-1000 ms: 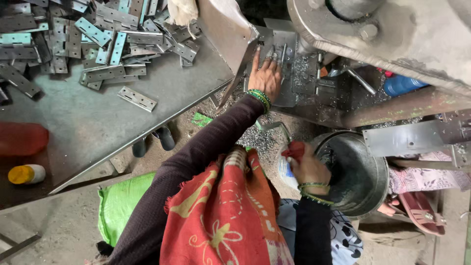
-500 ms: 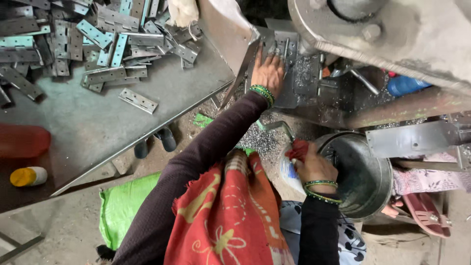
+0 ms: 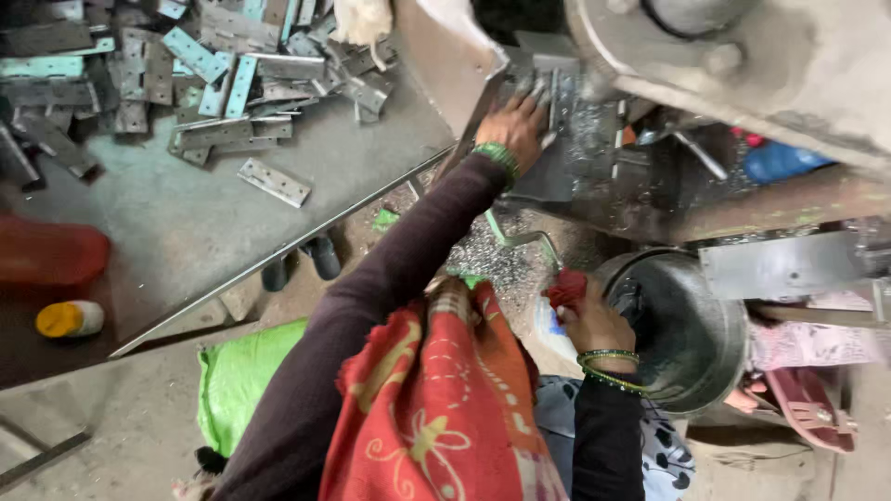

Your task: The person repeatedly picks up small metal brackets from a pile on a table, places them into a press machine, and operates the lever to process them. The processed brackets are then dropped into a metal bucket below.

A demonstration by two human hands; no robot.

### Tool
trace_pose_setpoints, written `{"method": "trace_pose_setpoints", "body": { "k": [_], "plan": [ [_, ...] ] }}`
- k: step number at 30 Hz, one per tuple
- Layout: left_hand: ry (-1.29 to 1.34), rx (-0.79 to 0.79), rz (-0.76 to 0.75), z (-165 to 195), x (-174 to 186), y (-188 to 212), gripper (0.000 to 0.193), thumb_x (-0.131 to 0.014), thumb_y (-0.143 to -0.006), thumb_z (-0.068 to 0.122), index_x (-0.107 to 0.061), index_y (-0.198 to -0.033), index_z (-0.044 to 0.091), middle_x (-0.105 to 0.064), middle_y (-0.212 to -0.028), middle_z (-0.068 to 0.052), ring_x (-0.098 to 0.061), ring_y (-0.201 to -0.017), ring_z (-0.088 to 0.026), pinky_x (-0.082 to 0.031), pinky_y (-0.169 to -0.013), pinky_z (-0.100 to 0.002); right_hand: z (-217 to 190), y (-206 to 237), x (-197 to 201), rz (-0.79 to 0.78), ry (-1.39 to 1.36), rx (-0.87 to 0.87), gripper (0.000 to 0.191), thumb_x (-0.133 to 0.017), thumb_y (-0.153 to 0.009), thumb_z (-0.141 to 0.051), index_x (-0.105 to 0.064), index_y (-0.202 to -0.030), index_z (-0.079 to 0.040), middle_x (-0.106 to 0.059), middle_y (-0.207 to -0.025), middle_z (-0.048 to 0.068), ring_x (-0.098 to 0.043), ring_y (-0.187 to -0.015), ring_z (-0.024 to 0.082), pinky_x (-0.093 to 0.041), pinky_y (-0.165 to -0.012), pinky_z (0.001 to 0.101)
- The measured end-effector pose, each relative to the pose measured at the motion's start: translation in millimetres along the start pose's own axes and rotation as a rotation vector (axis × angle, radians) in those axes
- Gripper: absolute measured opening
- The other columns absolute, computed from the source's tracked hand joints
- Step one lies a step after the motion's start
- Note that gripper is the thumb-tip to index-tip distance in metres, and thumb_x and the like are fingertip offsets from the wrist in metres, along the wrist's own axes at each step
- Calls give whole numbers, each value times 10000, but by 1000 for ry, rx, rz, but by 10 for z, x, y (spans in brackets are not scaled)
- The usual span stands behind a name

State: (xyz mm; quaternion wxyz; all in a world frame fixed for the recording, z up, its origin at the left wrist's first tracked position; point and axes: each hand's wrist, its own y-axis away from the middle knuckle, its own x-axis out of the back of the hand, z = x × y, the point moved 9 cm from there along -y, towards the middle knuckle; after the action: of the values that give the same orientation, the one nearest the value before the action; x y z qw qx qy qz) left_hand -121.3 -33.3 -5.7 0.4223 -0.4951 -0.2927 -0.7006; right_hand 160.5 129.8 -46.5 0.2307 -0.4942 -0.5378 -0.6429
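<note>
Machine bed, left hand [image 3: 512, 125] on metal plate [image 3: 543, 102]

A red plastic container [image 3: 51, 252] lies on its side at the left edge of the grey metal desk [image 3: 167, 232], with a small white bottle with a yellow cap [image 3: 71, 318] lying just below it, near the desk's front corner. A bright green woven sack [image 3: 239, 376] lies on the floor beneath the desk. At far right, a blue plastic container [image 3: 775, 160] is partly hidden behind machine parts. No labels, signs or screens can be made out.
</note>
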Motion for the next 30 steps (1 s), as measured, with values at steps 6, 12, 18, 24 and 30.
{"method": "trace_pose_setpoints", "body": {
  "k": [6, 12, 18, 24, 30],
  "plan": [
    [-163, -131, 99, 278, -30, 942, 847, -394, -982, 697, -328, -1566, 87, -291, -1649, -147, -180, -1543, -249, 33, -1193, -643, -153, 121, 241, 31, 14, 2, 724, -703, -885, -438, -339, -1489, -277, -739, -1014, 236, -707, -951, 461, -540, -794, 564],
    [-36, -279, 54, 264, -196, 1144, 337, -590, -1046, 139, -585, -1372, 225, -601, -1392, -13, -461, -1442, -209, -180, -1293, -587, 13, -124, -500, 246, -226, 32, 843, -730, -856, -431, -267, -1516, -183, -686, -1029, 300, -666, -876, 542, -516, -693, 623],
    [262, -354, 325, 493, 439, 723, 393, -661, -824, 117, -625, -1214, 145, -634, -1215, -85, -650, -1077, -285, -551, -932, -475, 292, -478, -1073, 224, -256, 40, 802, -697, -862, -500, -301, -1511, -242, -730, -1010, 275, -684, -903, 522, -521, -763, 627],
    [181, -8, 138, 566, 362, 683, 426, -751, -850, 304, -615, -1174, 62, -618, -1079, -142, -614, -993, -307, -542, -855, -506, 285, -396, -960, 302, -272, 86, 747, -753, -839, -443, -377, -1449, -233, -711, -1060, 275, -667, -920, 528, -509, -768, 631],
    [237, -21, -53, 358, 105, 880, 566, -617, -913, 342, -545, -1413, 88, -569, -1413, -145, -547, -1261, -297, -421, -1065, -543, 136, -259, -773, 278, -352, 73, 726, -749, -856, -398, -382, -1458, -228, -727, -1062, 240, -676, -954, 511, -521, -767, 607]
  ]
}}
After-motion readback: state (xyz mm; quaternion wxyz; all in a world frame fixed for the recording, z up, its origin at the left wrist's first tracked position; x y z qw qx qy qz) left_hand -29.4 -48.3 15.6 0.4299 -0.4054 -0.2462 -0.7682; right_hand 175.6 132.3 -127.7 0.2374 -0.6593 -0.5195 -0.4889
